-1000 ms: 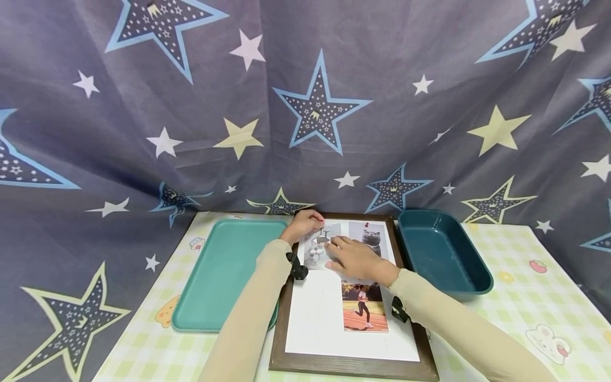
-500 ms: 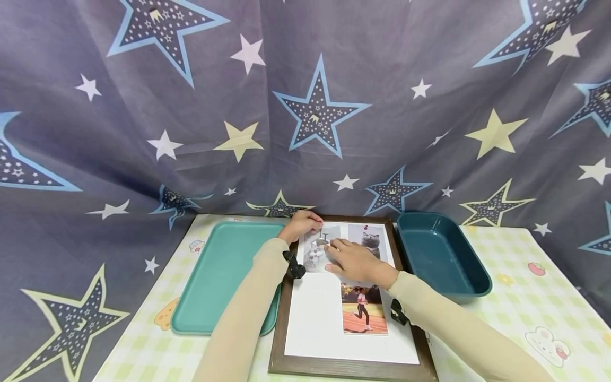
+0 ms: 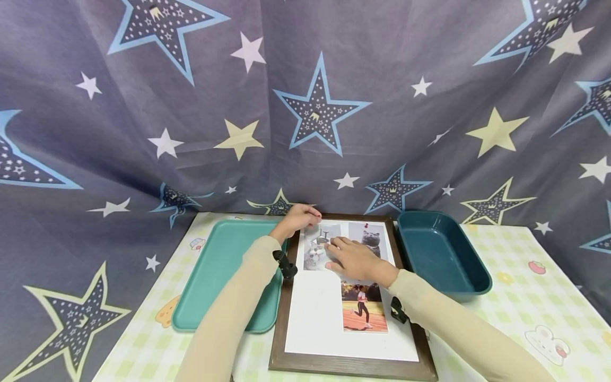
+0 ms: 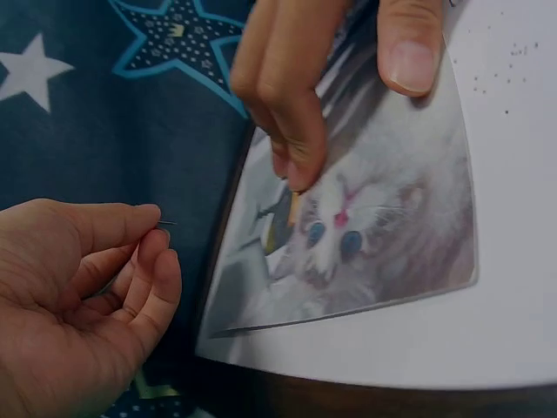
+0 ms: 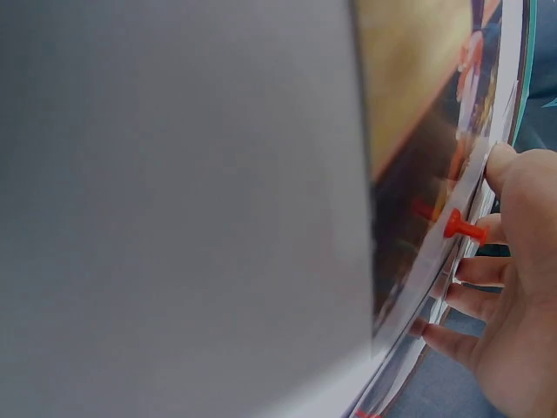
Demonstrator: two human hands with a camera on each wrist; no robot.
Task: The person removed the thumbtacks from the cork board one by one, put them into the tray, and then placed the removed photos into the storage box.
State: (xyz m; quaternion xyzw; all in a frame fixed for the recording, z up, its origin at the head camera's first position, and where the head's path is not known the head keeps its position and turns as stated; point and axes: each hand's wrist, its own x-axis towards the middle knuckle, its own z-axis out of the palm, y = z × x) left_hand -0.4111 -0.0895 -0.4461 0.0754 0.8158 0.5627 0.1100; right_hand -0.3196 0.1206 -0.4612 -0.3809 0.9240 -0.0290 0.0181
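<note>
My left hand [image 3: 299, 217] pinches a push pin between thumb and forefinger at the board's upper left corner. In the left wrist view its thin needle [image 4: 168, 223] juts from the fingertips, apart from the photo. A white cat photo [image 4: 383, 235] lies on the white, wood-framed board [image 3: 310, 313]. My right hand [image 3: 358, 260] presses the photo with spread fingers and partly covers the grey cat photo [image 3: 371, 237] beside it. Below is a runner photo [image 3: 365, 313]. A red push pin [image 5: 461, 228] stands in the board near my right palm in the right wrist view.
A green tray [image 3: 224, 270] lies left of the board, its right side under my left forearm. A dark teal bin [image 3: 441, 254] stands right of it. The table has a checked cloth [image 3: 511, 302], and a star-patterned curtain [image 3: 391, 132] hangs behind.
My left hand has drawn slightly up and to the left, taking the pin away from the white cat photo's top edge. My right hand stays in place on the photo.
</note>
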